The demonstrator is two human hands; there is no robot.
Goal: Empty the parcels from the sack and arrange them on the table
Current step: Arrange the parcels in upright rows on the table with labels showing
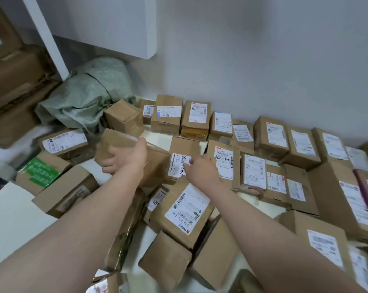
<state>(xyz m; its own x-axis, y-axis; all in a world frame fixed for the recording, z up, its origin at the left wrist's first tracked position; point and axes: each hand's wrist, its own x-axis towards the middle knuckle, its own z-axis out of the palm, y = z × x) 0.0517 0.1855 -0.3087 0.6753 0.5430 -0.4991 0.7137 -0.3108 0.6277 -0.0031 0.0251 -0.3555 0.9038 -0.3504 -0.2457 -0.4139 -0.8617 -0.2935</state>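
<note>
Several brown cardboard parcels with white labels lie on the white table (14,225). My left hand (126,157) grips a plain brown parcel (155,161), held tilted above the pile at centre left. My right hand (200,169) rests with its fingers on a labelled parcel (180,157) in the middle, fingertips at the label's edge. The pale green woven sack (88,96) lies crumpled at the back left against the wall. Neat rows of parcels (271,136) run along the wall to the right.
Large cardboard cartons (14,87) are stacked at the far left beside the sack. A parcel with green tape (41,172) sits at the left edge. Loose parcels (185,212) crowd the near centre. Bare white tabletop shows at the lower left.
</note>
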